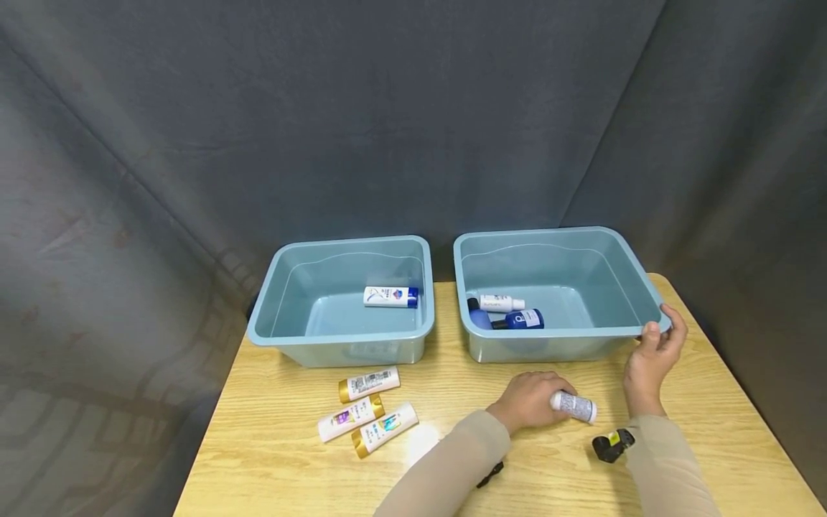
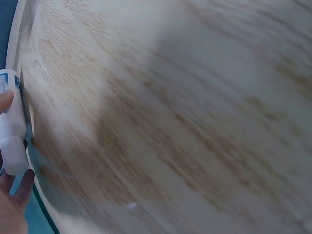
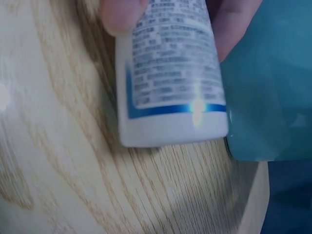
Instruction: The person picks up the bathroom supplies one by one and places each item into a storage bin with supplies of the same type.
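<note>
My left hand (image 1: 533, 398) grips a small white bottle (image 1: 575, 406) with a densely printed label, low over the table in front of the right bin. In the right wrist view this bottle (image 3: 175, 87) is close up, a blue band near its base and fingers (image 3: 124, 14) around its upper part. The left wrist view catches the white bottle (image 2: 12, 119) at its left edge, partly cut off. My right hand (image 1: 652, 355) holds the near right corner of the blue-grey plastic bin (image 1: 549, 345), thumb and fingers at its rim.
In the right bin lie a white bottle (image 1: 500, 303) and two blue bottles, one labelled (image 1: 526, 319). The left bin (image 1: 336, 335) contains a white bottle with a blue cap (image 1: 390, 296). Three white, gold-capped bottles (image 1: 384, 429) lie on the wooden table (image 1: 291, 474). Grey curtains (image 1: 388, 122) stand behind.
</note>
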A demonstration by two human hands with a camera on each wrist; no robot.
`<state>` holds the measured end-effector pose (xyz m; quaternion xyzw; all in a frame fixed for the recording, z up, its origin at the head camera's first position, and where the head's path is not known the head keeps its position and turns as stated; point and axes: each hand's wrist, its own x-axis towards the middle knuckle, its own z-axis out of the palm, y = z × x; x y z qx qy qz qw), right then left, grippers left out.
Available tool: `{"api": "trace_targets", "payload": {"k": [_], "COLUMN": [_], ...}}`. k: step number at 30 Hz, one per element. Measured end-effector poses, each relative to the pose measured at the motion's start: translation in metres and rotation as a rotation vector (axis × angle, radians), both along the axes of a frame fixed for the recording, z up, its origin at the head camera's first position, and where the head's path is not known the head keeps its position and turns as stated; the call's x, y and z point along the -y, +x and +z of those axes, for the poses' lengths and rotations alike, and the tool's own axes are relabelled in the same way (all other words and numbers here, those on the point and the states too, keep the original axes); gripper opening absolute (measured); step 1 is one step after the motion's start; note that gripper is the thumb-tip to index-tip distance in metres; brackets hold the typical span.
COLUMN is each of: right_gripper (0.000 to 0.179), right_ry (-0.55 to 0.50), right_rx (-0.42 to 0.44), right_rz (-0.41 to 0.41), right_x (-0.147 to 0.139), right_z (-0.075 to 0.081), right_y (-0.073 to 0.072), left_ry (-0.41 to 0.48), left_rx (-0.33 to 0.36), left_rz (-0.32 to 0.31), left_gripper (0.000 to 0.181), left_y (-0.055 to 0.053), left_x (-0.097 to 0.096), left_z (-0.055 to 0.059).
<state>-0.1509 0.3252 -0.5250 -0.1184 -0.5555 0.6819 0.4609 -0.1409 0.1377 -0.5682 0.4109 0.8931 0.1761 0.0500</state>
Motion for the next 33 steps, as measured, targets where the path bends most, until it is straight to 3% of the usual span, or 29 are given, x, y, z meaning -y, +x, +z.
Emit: {"api": "trace_targets", "payload": {"k": [16,27,33], "right_gripper": [0.037,0.04,0.043], "right_ry": [0.006,0.032,-0.001], "right_rx": [-0.005,0.047,0.018], "right_rz": [-0.013,-0.018,0.001], "right_x": [0.001,-0.001,0.0], "right_z": [-0.001,0.001,0.001], "right_y": [-0.001,0.002,0.001], "left_ry": [0.041,0.083,0.109], "left_rx": [-0.037,-0.024,-0.035], "left_rz": [0.003,0.018,0.004], "left_gripper": [0.038,0.04,0.04], "left_y": [0.0,0.006,0.008], "left_x": [0.006,0.008,0.013], "left_z": [0.008,0.016,0.017]}}
